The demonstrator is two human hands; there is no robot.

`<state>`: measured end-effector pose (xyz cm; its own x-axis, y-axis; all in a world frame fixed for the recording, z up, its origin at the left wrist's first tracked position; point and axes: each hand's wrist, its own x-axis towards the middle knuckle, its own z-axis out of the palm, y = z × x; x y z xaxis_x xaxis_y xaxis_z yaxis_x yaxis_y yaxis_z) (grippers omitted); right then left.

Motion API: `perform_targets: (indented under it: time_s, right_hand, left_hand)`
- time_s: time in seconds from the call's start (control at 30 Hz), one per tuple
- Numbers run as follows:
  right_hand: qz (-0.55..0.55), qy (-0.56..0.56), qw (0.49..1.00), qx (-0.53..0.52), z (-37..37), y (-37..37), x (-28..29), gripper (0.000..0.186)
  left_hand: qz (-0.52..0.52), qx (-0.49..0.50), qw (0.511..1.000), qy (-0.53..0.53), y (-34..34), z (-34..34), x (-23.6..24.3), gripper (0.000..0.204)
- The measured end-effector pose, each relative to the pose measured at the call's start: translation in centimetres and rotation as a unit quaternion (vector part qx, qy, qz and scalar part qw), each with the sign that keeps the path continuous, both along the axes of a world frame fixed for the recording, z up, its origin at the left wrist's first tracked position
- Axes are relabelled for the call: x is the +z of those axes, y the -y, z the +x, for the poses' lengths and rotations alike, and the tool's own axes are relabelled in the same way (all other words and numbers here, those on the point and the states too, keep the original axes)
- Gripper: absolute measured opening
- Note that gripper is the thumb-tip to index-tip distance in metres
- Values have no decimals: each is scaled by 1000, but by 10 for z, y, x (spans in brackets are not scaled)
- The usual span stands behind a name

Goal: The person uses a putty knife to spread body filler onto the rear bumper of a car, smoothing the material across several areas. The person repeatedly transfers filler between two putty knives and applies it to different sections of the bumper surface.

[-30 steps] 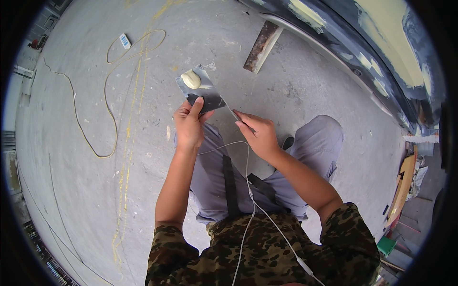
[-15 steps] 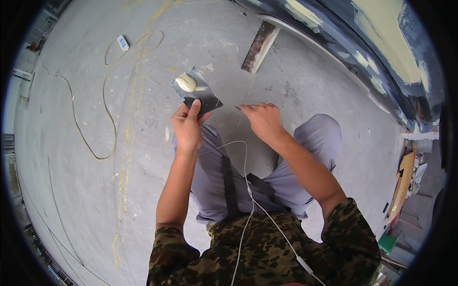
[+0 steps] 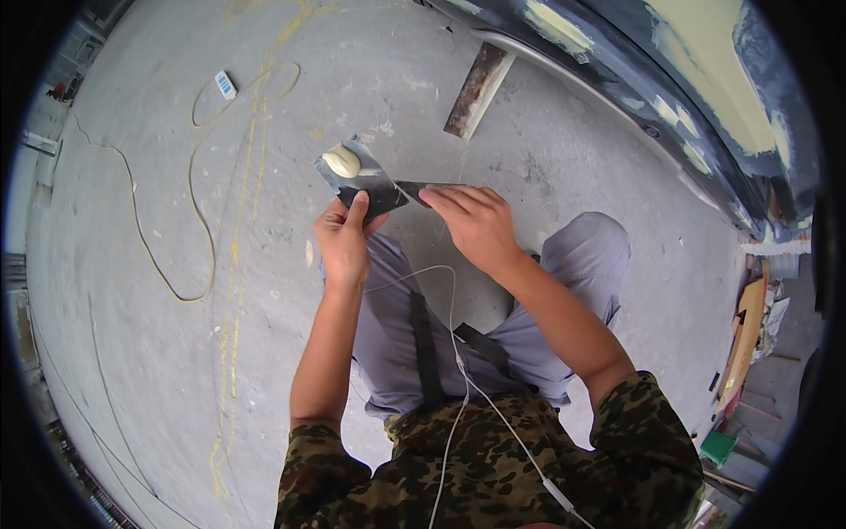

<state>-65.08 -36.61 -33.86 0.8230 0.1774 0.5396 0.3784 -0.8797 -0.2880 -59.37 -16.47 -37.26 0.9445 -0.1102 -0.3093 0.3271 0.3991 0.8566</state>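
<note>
My left hand [image 3: 344, 247] is closed on the near edge of a dark flat mixing plate [image 3: 377, 187], thumb on top. A mound of cream-coloured filler putty [image 3: 342, 161] sits toward the plate's far left corner. My right hand [image 3: 480, 227] pinches a thin dark spreader [image 3: 412, 189], whose blade meets or overlaps the plate's right edge; whether they touch is hard to tell. Both hands are over the floor, just beyond my bent knees.
A dark car body panel [image 3: 608, 62] with cream filler patches fills the far right. A rusty metal bar [image 3: 476, 93] juts out beneath it. On the floor at left, a yellowish cable [image 3: 211, 238] runs near a white power strip [image 3: 226, 85]. Wood and scraps [image 3: 742, 339] lie far right.
My right hand has moved left and turned, bringing the spreader to the plate's right edge and showing more of its blade. The plate has dipped slightly nearer to me.
</note>
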Motion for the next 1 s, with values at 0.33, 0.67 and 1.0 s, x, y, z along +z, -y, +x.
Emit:
perform_targets:
  time_s: [0.33, 0.67, 1.0]
  right_hand:
    - [518, -252, 807, -127, -2, 8, -15, 14]
    - [180, -287, 940, -44, -39, 25, -22, 21]
    - [657, -233, 684, -214, -73, 100, 45, 16]
  left_hand:
    - [-9, -2, 1000, -10, -5, 4, 3, 18]
    - [-29, 16, 999, -2, 5, 13, 3, 20]
    - [67, -143, 986, 48, 52, -1, 57, 29]
